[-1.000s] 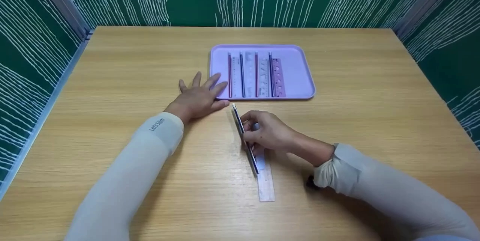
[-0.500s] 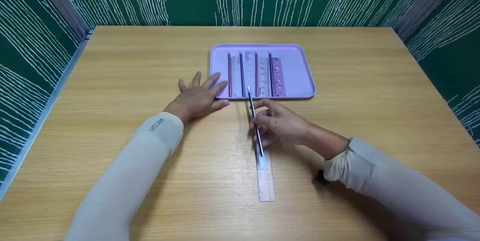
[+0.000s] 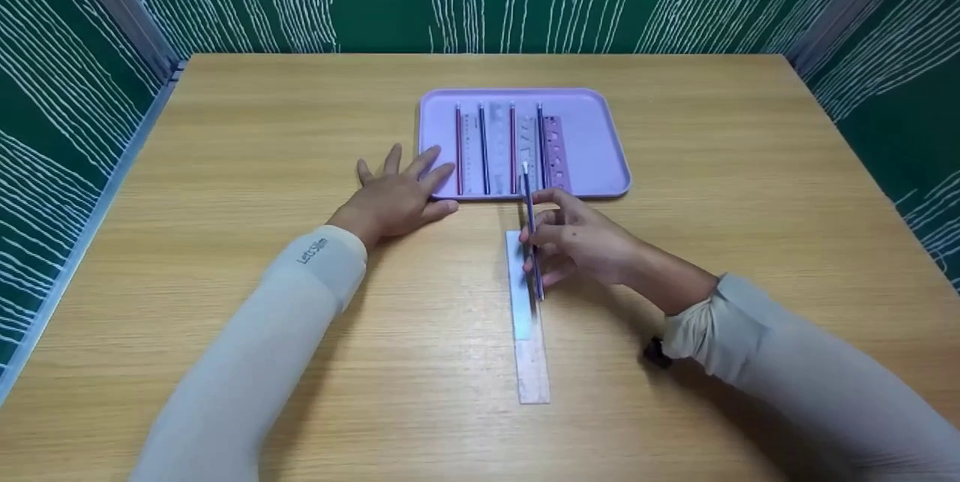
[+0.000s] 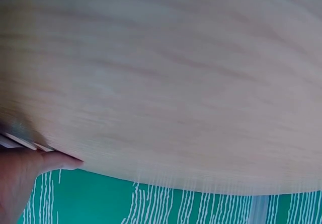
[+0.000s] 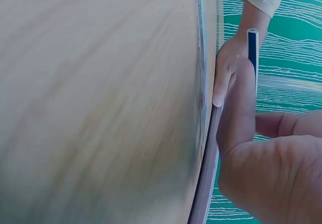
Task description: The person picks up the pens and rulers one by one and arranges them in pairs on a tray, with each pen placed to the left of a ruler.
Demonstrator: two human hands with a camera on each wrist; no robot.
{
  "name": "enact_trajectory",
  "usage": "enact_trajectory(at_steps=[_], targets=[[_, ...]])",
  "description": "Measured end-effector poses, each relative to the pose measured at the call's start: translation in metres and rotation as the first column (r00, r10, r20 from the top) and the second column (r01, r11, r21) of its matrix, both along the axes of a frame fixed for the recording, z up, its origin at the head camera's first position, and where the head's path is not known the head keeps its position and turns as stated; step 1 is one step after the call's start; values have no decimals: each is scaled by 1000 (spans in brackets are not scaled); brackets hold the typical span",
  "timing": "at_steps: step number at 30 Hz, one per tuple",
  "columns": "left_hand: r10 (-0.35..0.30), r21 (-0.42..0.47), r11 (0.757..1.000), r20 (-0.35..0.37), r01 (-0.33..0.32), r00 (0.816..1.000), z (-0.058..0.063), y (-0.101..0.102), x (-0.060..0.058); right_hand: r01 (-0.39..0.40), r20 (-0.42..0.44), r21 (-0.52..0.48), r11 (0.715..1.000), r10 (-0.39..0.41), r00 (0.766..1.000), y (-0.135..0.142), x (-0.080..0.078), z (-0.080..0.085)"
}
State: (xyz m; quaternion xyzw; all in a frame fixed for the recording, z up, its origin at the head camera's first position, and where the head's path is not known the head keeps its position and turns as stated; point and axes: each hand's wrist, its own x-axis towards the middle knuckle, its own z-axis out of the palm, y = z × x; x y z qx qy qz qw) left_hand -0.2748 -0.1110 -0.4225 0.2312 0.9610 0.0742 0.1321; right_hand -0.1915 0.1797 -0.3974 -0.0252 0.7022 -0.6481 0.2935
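Note:
My right hand (image 3: pixel 581 238) pinches a dark striped pencil (image 3: pixel 531 223) between thumb and fingers. The pencil's far tip overlaps the near rim of the purple tray (image 3: pixel 600 144), and its near end is over a clear ruler (image 3: pixel 532 373) lying lengthwise on the table. In the right wrist view the pencil (image 5: pixel 252 48) sticks up past the thumb. My left hand (image 3: pixel 397 197) lies with fingers spread at the tray's near left corner, fingertips over the rim. On the tray, red pencils (image 3: pixel 459 152) and dark pencils (image 3: pixel 484 152) alternate with clear rulers (image 3: pixel 470 155) and a pink ruler (image 3: pixel 557 155).
The tray stands on a wooden table (image 3: pixel 262 114) with its far edge against a green wall (image 3: pixel 382 1) streaked with white lines. Bare tray surface shows to the right of the pink ruler. A dark object (image 3: pixel 657 353) shows below the right cuff.
My right hand has carried the pencil right and forward, from beside the ruler to over the tray's near rim, turning it more upright in view. The left hand stays put.

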Motion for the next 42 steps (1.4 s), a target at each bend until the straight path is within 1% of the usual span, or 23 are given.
enact_trajectory(at_steps=[6, 11, 19, 23, 32, 36, 42], targets=[[-2, 4, 1000, 3, 2, 1000, 0, 0, 0, 6, -13, -21, 1000, -7, 1000, 8, -4, 2], [-4, 5, 1000, -3, 4, 1000, 1, 0, 1, 50, -47, -16, 999, -50, 998, 15, -11, 4], [3, 15, 1000, 17, -3, 1000, 2, -1, 3, 120, -76, 10, 993, -119, 990, 27, -21, 3], [1, 12, 1000, 15, -1, 1000, 2, -1, 2, 155, -77, 20, 988, -153, 985, 34, -28, 4], [13, 5, 1000, 14, -13, 1000, 2, 0, 2, 229, -82, 16, 973, -227, 970, 45, -50, 6], [9, 11, 1000, 10, -9, 1000, 1, 0, 2, 245, -96, 37, 969, -241, 966, 49, -57, 6], [6, 11, 1000, 7, -6, 1000, 2, -1, 2, 234, -129, 94, 968, -221, 967, 53, -69, 7]])
